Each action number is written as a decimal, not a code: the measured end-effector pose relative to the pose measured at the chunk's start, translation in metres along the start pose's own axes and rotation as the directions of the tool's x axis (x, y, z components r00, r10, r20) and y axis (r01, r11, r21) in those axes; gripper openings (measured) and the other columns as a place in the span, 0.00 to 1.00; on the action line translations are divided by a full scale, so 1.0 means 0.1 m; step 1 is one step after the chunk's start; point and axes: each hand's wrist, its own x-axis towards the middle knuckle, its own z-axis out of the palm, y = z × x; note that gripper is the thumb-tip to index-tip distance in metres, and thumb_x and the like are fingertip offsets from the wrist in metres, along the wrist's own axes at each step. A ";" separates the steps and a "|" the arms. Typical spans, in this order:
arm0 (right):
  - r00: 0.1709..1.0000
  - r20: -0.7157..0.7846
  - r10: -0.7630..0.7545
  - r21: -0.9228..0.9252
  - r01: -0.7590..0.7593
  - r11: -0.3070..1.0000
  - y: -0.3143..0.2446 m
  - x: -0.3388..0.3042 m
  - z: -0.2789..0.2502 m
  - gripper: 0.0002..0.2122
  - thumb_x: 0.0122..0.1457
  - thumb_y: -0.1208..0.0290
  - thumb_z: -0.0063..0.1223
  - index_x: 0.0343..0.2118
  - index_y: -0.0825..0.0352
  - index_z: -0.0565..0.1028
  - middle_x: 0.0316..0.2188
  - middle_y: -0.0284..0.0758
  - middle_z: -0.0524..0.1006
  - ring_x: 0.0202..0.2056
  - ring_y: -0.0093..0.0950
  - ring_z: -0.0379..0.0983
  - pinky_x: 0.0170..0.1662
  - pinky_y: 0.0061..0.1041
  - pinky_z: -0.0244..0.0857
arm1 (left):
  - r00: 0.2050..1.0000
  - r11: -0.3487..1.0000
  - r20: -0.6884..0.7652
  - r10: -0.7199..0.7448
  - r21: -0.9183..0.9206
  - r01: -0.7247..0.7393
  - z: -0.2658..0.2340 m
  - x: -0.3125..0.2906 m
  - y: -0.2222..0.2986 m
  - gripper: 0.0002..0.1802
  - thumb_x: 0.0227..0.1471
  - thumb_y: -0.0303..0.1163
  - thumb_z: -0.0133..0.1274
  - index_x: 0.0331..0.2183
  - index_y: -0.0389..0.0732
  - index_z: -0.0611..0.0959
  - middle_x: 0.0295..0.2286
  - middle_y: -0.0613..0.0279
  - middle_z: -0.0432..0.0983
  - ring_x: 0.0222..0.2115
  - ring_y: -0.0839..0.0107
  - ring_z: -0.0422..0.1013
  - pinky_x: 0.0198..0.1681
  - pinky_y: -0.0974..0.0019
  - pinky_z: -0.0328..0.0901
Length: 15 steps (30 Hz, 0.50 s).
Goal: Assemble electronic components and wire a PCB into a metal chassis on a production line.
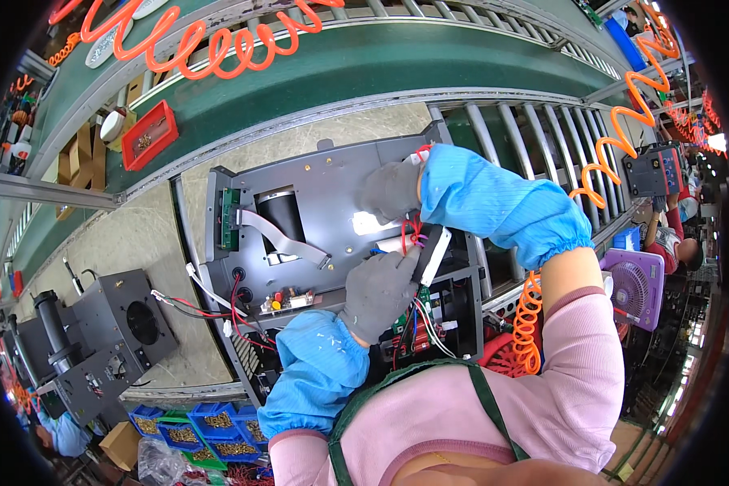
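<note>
A dark grey metal chassis point(344, 174) lies open in front of me, with a ribbon cable point(279, 235) running from a green circuit board point(230, 219) on its left. My left hand point(381, 293), in a grey glove, has its fingers closed at a bundle of red and purple wires point(415, 237) beside a white cylinder point(394, 244). Close to the fingertips stands a black-and-white block-shaped part point(435, 256). Farther back, my right hand point(390, 191), gloved too, is curled over the panel's right part; whatever its fingers grip is hidden. Blue sleeve covers wrap both forearms.
On the left stands another black metal housing point(130, 324). Blue bins point(219, 421) of small brass-coloured parts sit below it. A red tray point(150, 136) lies beyond the rollers' near rail. Orange coiled hoses point(616, 154) hang around; a purple fan point(633, 287) stands right.
</note>
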 end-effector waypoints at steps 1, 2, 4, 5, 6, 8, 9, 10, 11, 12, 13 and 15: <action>0.998 -0.068 -0.018 0.026 0.019 0.999 0.09 -0.04 0.07 0.11 0.46 0.65 0.57 0.33 0.63 0.78 0.30 0.38 0.78 0.36 0.40 0.76 0.37 0.40 0.68 | 1.000 1.000 0.003 -0.003 -0.004 0.003 0.00 0.01 0.01 0.26 0.36 0.31 0.60 0.44 0.44 0.78 0.25 0.65 0.71 0.27 0.67 0.72 0.27 0.63 0.66; 0.987 -0.160 0.032 0.138 -0.010 0.990 0.05 -0.17 -0.16 0.11 0.47 0.65 0.56 0.33 0.64 0.78 0.29 0.38 0.79 0.35 0.39 0.76 0.36 0.40 0.68 | 0.998 0.998 -0.036 -0.042 -0.057 0.040 0.01 0.01 -0.02 0.24 0.38 0.31 0.59 0.43 0.43 0.78 0.25 0.64 0.72 0.27 0.67 0.72 0.27 0.62 0.66; 0.923 -0.341 0.177 0.335 -0.057 0.941 -0.10 -0.54 -0.79 0.11 0.49 0.66 0.54 0.33 0.65 0.77 0.28 0.37 0.78 0.33 0.38 0.76 0.35 0.37 0.68 | 0.985 0.981 -0.117 -0.124 -0.164 0.104 0.06 0.03 -0.08 0.21 0.42 0.31 0.59 0.42 0.43 0.78 0.26 0.64 0.73 0.27 0.66 0.72 0.28 0.61 0.66; 0.863 -0.425 0.274 0.426 -0.076 0.901 -0.15 -0.71 -0.98 0.10 0.50 0.66 0.54 0.33 0.66 0.77 0.27 0.37 0.78 0.32 0.38 0.76 0.35 0.36 0.68 | 0.947 0.907 -0.116 -0.300 -0.340 0.246 0.04 0.06 -0.09 0.19 0.45 0.32 0.58 0.42 0.43 0.78 0.26 0.63 0.74 0.28 0.66 0.72 0.28 0.61 0.65; 0.740 -0.593 0.318 0.487 0.015 0.873 -0.19 -0.88 -1.06 0.09 0.52 0.68 0.54 0.34 0.67 0.77 0.26 0.37 0.78 0.29 0.33 0.75 0.34 0.31 0.68 | 0.882 0.783 -0.084 -0.464 -0.505 0.364 0.00 0.10 -0.11 0.17 0.48 0.33 0.56 0.42 0.42 0.78 0.27 0.63 0.74 0.29 0.66 0.73 0.28 0.60 0.65; 0.584 -0.726 0.364 0.522 0.123 0.844 -0.35 -1.23 -1.14 0.07 0.54 0.70 0.53 0.34 0.66 0.77 0.25 0.36 0.77 0.28 0.30 0.75 0.34 0.27 0.69 | 0.753 0.345 0.070 -0.654 -0.858 0.380 -0.09 0.10 -0.14 0.18 0.53 0.38 0.52 0.44 0.39 0.75 0.31 0.58 0.74 0.33 0.63 0.73 0.31 0.60 0.66; 0.589 -0.725 0.358 0.519 0.126 0.845 -0.52 -1.41 -1.16 0.07 0.53 0.70 0.53 0.33 0.66 0.77 0.25 0.36 0.77 0.29 0.33 0.75 0.35 0.28 0.69 | 0.722 0.032 0.176 -0.669 -0.964 0.264 -0.17 0.08 -0.15 0.23 0.55 0.43 0.49 0.47 0.36 0.73 0.34 0.53 0.73 0.36 0.61 0.72 0.34 0.61 0.68; 0.593 -0.725 0.350 0.516 0.131 0.846 -0.68 -1.52 -1.12 0.07 0.53 0.69 0.54 0.32 0.65 0.76 0.25 0.36 0.76 0.29 0.35 0.75 0.36 0.29 0.69 | 0.708 -0.284 0.281 -0.648 -0.952 0.117 -0.25 0.06 -0.14 0.28 0.58 0.47 0.46 0.49 0.33 0.70 0.37 0.49 0.73 0.39 0.59 0.72 0.36 0.62 0.69; 0.680 -0.682 0.268 0.492 0.155 0.857 -0.82 -1.59 -1.00 0.07 0.53 0.68 0.54 0.32 0.65 0.76 0.26 0.36 0.76 0.29 0.35 0.75 0.35 0.30 0.69 | 0.721 -0.574 0.382 -0.578 -0.818 -0.027 -0.32 0.09 -0.09 0.33 0.60 0.52 0.43 0.52 0.30 0.68 0.40 0.45 0.72 0.43 0.57 0.72 0.39 0.62 0.71; 0.759 -0.628 0.169 0.466 0.194 0.863 -0.92 -1.59 -0.83 0.07 0.53 0.68 0.54 0.32 0.64 0.77 0.27 0.36 0.76 0.30 0.35 0.75 0.35 0.31 0.69 | 0.736 -0.556 0.380 -0.561 -0.831 0.005 -0.41 0.08 0.02 0.41 0.59 0.59 0.37 0.55 0.29 0.63 0.48 0.40 0.66 0.48 0.49 0.68 0.48 0.58 0.69; 0.712 -0.699 0.066 0.319 0.229 0.920 -1.00 -1.50 -0.57 0.08 0.52 0.67 0.56 0.34 0.62 0.76 0.29 0.35 0.76 0.31 0.34 0.75 0.34 0.32 0.69 | 0.783 -0.543 0.354 -0.511 -0.839 0.024 -0.41 0.04 0.07 0.42 0.59 0.60 0.36 0.56 0.29 0.61 0.48 0.40 0.65 0.48 0.49 0.68 0.49 0.56 0.69; 0.735 -0.670 0.102 0.202 0.048 0.978 -1.19 -1.36 -0.35 0.08 0.50 0.67 0.55 0.34 0.61 0.76 0.30 0.36 0.76 0.33 0.34 0.75 0.32 0.34 0.69 | 0.863 -0.513 0.295 -0.410 -0.857 0.050 -0.39 -0.04 0.14 0.45 0.58 0.62 0.34 0.58 0.29 0.59 0.50 0.40 0.65 0.49 0.49 0.67 0.51 0.51 0.67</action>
